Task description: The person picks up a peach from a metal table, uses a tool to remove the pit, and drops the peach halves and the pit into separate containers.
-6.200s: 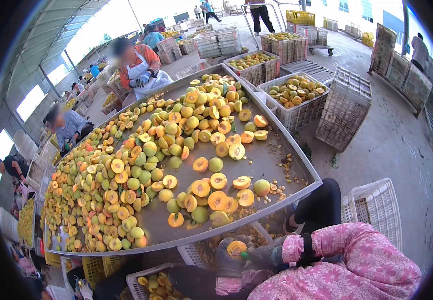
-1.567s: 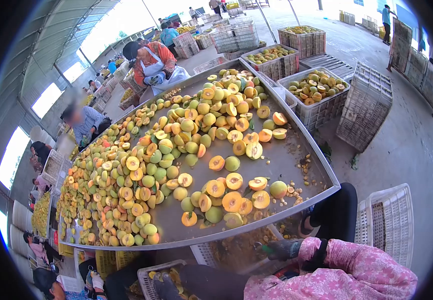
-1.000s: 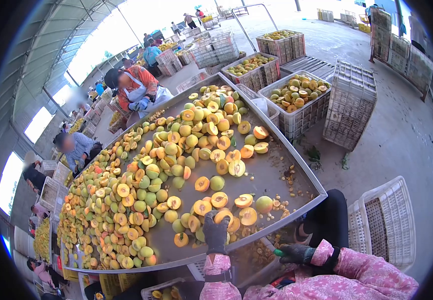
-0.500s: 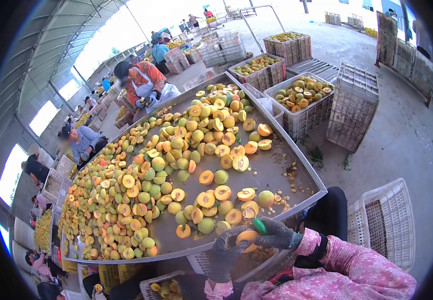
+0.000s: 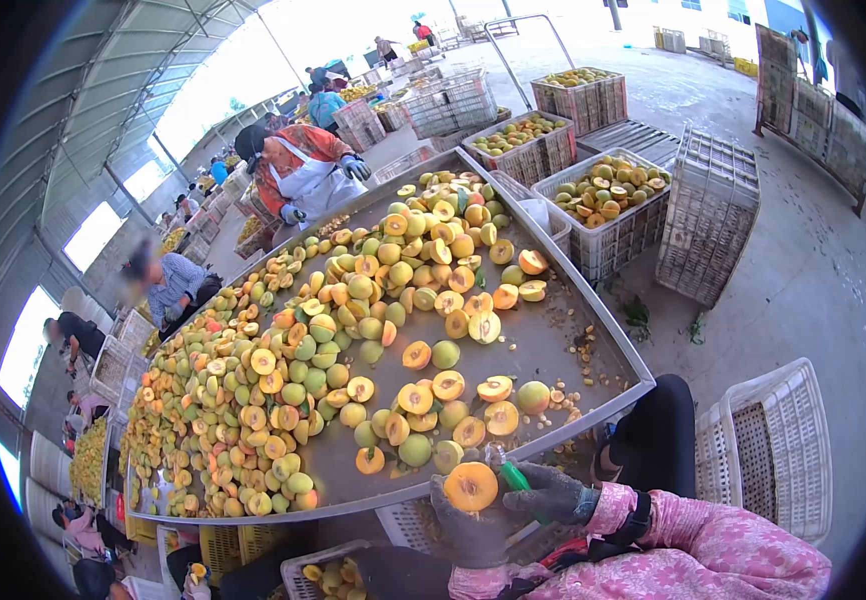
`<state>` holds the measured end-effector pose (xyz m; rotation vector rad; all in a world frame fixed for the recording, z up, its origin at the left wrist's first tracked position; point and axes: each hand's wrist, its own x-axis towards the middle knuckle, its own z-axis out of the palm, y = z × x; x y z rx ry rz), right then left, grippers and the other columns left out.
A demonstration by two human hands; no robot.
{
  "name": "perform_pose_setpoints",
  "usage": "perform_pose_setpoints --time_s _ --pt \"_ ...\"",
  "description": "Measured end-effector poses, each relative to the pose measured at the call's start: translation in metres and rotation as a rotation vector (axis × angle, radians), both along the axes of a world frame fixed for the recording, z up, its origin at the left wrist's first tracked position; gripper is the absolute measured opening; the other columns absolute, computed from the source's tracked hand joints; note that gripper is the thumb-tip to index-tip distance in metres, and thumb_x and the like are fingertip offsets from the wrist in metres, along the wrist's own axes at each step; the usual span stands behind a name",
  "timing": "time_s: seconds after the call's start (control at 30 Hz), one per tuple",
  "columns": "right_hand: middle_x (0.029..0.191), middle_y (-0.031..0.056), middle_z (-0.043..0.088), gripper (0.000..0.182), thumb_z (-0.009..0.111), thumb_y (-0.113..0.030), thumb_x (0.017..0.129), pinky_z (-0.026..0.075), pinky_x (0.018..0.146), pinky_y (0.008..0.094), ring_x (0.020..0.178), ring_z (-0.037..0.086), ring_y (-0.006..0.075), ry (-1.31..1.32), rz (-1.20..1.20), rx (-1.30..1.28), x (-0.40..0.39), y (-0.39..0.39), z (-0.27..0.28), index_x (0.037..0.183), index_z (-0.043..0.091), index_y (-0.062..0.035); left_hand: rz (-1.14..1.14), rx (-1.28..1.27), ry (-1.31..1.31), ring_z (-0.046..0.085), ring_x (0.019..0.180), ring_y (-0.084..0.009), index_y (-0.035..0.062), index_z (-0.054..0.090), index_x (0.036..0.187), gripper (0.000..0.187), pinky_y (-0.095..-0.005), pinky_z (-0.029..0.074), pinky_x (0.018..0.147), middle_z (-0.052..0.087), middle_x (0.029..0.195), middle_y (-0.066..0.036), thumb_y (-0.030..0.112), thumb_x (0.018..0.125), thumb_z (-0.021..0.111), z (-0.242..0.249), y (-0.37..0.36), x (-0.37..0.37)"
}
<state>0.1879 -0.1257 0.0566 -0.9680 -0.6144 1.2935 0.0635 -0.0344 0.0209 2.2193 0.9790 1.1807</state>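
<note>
Now left hand [image 5: 473,537]: cut fruit [image 5: 471,487]; right hand [image 5: 559,494]: green handle [image 5: 516,476].

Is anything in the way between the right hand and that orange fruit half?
Only the green-handled tool that the right hand holds; its metal tip is up beside the cut fruit half. The fruit half sits in the left hand, cut side showing, and nothing else visible blocks it.

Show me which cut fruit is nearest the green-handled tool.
The cut fruit gripped in the left hand, close beside the green-handled tool; other cut ones nearby lie loose on the metal table.
</note>
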Motion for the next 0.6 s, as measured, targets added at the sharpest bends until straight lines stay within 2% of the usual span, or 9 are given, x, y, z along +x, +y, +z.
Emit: perform_pose_setpoints --time_s 0.07,0.1,0.17,0.23,0.27,0.33,0.4,0.47,0.6 --pt "0.117 0.0134 0.051 0.052 0.064 -0.021 0.083 0.043 0.088 0.033 0.104 0.052 0.0213 -0.361 0.039 0.005 0.007 -0.006 -0.008 0.126 0.045 -0.0007 -0.06 -0.096 -0.033 0.055 0.102 -0.0282 -0.0071 0.03 0.127 0.067 -0.0384 0.045 0.09 0.05 0.114 -0.02 0.011 0.076 0.07 0.014 0.002 0.005" --pt "0.117 0.0134 0.051 0.052 0.064 -0.021 0.083 0.043 0.088 0.033 0.104 0.052 0.0213 -0.36 0.041 0.003 0.009 -0.007 -0.013 0.126 0.045 -0.0007 -0.19 -0.257 -0.18 0.054 0.103 -0.0277 -0.0053 0.03 0.128 0.064 -0.039 0.045 0.091 0.05 0.116 -0.018 0.014 0.079 0.067 0.015 0.002 0.007" --pt "0.106 0.0176 0.053 0.043 0.064 -0.022 0.081 0.044 0.081 0.0369 0.095 0.055 0.0301 -0.951 -0.008 0.104 0.01 -0.01 -0.019 0.117 0.05 -0.0022 -0.316 -0.423 -0.326 0.054 0.104 -0.0272 -0.0035 0.03 0.128 0.061 -0.0396 0.045 0.092 0.05 0.118 -0.017 0.017 0.082 0.064 0.014 0.001 0.006" --pt "0.101 0.0179 0.054 0.04 0.063 -0.022 0.082 0.045 0.078 0.0387 0.091 0.055 0.0318 -0.977 0.06 0.078 0.008 -0.015 -0.014 0.114 0.05 -0.0028 -0.387 -0.879 -0.576 0.052 0.107 -0.0293 0.0003 0.034 0.129 0.051 -0.0437 0.044 0.093 0.049 0.122 -0.016 0.026 0.089 0.053 0.015 0.002 0.004" --pt "0.096 0.0182 0.055 0.036 0.062 -0.023 0.082 0.045 0.075 0.0404 0.086 0.055 0.0335 -1.005 0.123 0.056 0.008 -0.016 -0.012 0.111 0.051 -0.0034 -0.386 -0.88 -0.577 0.052 0.107 -0.0293 0.0003 0.034 0.129 0.051 -0.0437 0.044 0.093 0.049 0.122 -0.016 0.026 0.089 0.053 0.019 0.003 0.004" --pt "0.095 0.0183 0.055 0.036 0.06 -0.024 0.083 0.045 0.073 0.0409 0.084 0.056 0.0331 -1.053 0.159 0.102 0.01 -0.013 -0.017 0.112 0.05 -0.0041 -0.515 -1.532 -1.198 0.051 0.107 -0.0333 0.0023 0.038 0.128 0.048 -0.0485 0.044 0.093 0.048 0.125 -0.019 0.035 0.093 0.042 0.027 0.006 0.004" --pt "0.094 0.0183 0.056 0.036 0.059 -0.024 0.085 0.046 0.071 0.0414 0.081 0.057 0.0328 -1.1 0.196 0.149 0.01 -0.013 -0.014 0.113 0.05 -0.0048 -0.486 -1.493 -1.149 0.051 0.107 -0.0349 0.0018 0.04 0.127 0.048 -0.0495 0.044 0.093 0.048 0.124 -0.02 0.035 0.093 0.041 0.025 0.005 0.003" --pt "0.092 0.0173 0.057 0.035 0.056 -0.024 0.086 0.047 0.065 0.0412 0.078 0.06 0.0322 -1.323 0.317 -0.072 0.007 -0.012 0.011 0.114 0.049 -0.004 -0.455 -1.453 -1.102 0.051 0.107 -0.0364 0.0012 0.041 0.127 0.048 -0.0505 0.043 0.093 0.047 0.124 -0.021 0.036 0.093 0.04 0.024 0.003 0.001" --pt "0.088 0.0162 0.059 0.039 0.055 -0.023 0.086 0.048 0.06 0.0401 0.073 0.061 0.0323 -1.066 0.355 -0.176 0.001 -0.006 0.014 0.116 0.045 0.0009 -0.486 -1.377 -1.043 0.052 0.106 -0.0367 -0.0008 0.043 0.124 0.048 -0.0506 0.044 0.092 0.049 0.121 -0.023 0.035 0.093 0.038 0.025 -0.002 0.0"
